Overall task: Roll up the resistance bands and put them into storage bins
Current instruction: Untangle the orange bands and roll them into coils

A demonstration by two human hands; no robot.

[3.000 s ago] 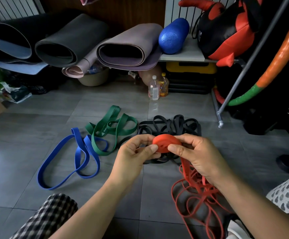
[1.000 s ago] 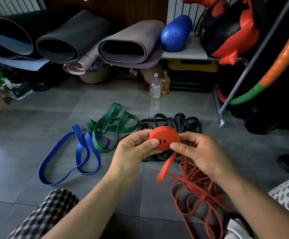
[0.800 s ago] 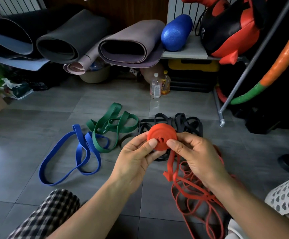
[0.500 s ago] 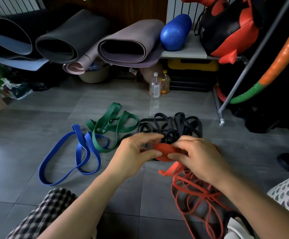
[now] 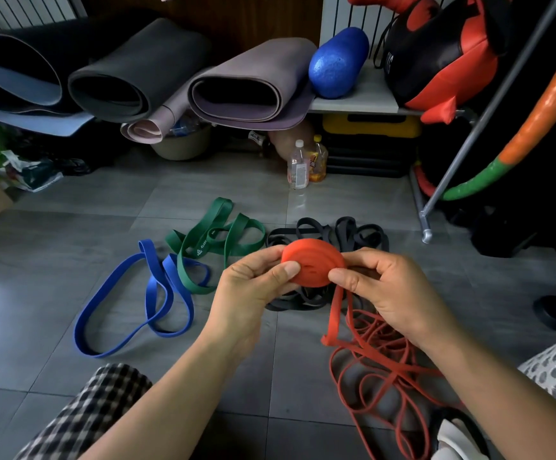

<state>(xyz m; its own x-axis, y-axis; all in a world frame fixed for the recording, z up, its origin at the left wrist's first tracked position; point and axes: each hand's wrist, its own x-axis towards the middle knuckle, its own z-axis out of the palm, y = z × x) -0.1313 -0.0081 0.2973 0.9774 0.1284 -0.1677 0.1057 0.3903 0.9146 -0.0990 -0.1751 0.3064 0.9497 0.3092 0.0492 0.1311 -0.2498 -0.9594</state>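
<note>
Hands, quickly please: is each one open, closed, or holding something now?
Left hand: closed, holding the orange band roll.
Right hand: closed, holding the same roll on its other side.

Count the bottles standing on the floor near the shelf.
2: a clear white-capped bottle and, just right of it, a yellow-capped bottle. Others may be hidden behind the rolled mats.
</note>
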